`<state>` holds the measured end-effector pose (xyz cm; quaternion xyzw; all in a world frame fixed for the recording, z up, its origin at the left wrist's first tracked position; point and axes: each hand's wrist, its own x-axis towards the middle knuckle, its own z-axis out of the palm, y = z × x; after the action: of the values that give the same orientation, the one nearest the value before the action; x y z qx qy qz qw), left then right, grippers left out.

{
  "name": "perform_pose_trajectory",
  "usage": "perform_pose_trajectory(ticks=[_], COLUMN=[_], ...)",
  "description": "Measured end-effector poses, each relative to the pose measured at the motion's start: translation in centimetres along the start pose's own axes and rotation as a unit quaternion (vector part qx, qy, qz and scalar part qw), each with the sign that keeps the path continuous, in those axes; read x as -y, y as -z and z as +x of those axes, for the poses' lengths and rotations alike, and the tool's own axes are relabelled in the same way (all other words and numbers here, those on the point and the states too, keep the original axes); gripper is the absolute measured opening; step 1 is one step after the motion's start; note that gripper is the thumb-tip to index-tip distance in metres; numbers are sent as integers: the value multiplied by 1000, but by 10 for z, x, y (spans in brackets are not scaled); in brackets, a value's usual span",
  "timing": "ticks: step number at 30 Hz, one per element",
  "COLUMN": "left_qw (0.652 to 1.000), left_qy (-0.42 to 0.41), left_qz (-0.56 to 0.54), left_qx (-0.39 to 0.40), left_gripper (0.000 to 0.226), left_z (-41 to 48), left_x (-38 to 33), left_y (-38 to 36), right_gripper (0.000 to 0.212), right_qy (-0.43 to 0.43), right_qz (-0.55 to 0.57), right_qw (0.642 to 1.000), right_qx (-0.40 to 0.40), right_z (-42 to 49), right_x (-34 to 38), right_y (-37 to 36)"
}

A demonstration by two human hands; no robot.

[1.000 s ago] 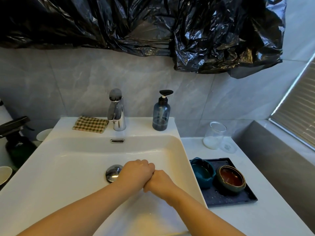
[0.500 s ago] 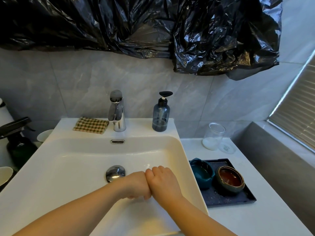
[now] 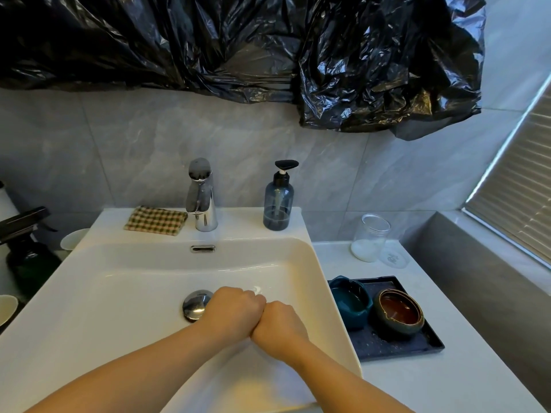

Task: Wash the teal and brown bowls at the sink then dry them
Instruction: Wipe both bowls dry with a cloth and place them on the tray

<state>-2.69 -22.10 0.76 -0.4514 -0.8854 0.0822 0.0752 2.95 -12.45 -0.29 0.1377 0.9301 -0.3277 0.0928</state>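
On the back ledge of the sink (image 3: 134,293), a checked cloth (image 3: 155,220) lies just beside the tap (image 3: 202,204), which runs no water; the soap bottle (image 3: 278,204) stands further right. Over the basin by the drain (image 3: 195,304), the left hand (image 3: 235,311) and right hand (image 3: 278,329) meet knuckle to knuckle. Each grip is curled into a fist with nothing seen in it. This looks like a hand-rub before washing. Best to open the tap first, then bring one bowl at a time. The teal bowl (image 3: 350,305) and brown bowl (image 3: 399,312) sit side by side on a dark tray (image 3: 396,344) on the worktop (image 3: 417,383), against the sink's right edge.
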Motion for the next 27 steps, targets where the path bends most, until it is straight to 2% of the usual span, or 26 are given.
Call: perform_pose_trajectory(ticks=[2,3,5,7,8,9,11,12,14,15,16,20,24,26,27], left_qw=[999,997,997,999,992,971,902,847,706,653,625,615,518,491,491], left_qy=[-27,-39,-59,15,76,132,201,221,241,246,251,318,379,387,387], left_qz=[10,17,18,-40,-86,-162,-349,-455,-645,-700,-727,-720,-767,-779,-778], left_qx=[-37,-68,-55,-17,50,119,156,164,166,153,134,44,-21,-50,-62], left_gripper=[42,42,37,29,32,36,43,47,47,40,30,5,12,10,7], left_z=[1,2,-1,-3,-6,-9,-15,-18,-23,-24,-24,-20,-17,-15,-14], left_x=[8,9,4,1,0,2,9,14,22,23,23,17,6,1,-2], left_y=[-9,-13,-1,1,-2,-3,-6,-6,-4,-2,-1,-7,-7,-4,-1], right_gripper=[21,19,14,14,17,19,21,20,15,15,17,26,31,28,24], right_qy=[-30,-44,-47,-34,-28,-21,-2,6,3,-10,-22,-51,-35,-38,-37], right_qz=[119,178,248,248,253,267,312,331,366,380,396,456,468,469,464], right_qw=[992,982,966,967,966,963,950,943,930,925,918,888,881,881,884], right_qx=[25,38,55,56,51,44,23,12,1,-3,-8,-23,-54,-53,-46], right_z=[-4,-6,-9,-10,-12,-14,-15,-15,-16,-16,-15,-12,-11,-11,-12], right_x=[1,1,0,-4,-7,-10,-14,-15,-15,-15,-15,-16,-18,-18,-18], right_y=[-2,-2,-2,-4,-5,-5,-4,-3,1,2,3,5,5,5,4])
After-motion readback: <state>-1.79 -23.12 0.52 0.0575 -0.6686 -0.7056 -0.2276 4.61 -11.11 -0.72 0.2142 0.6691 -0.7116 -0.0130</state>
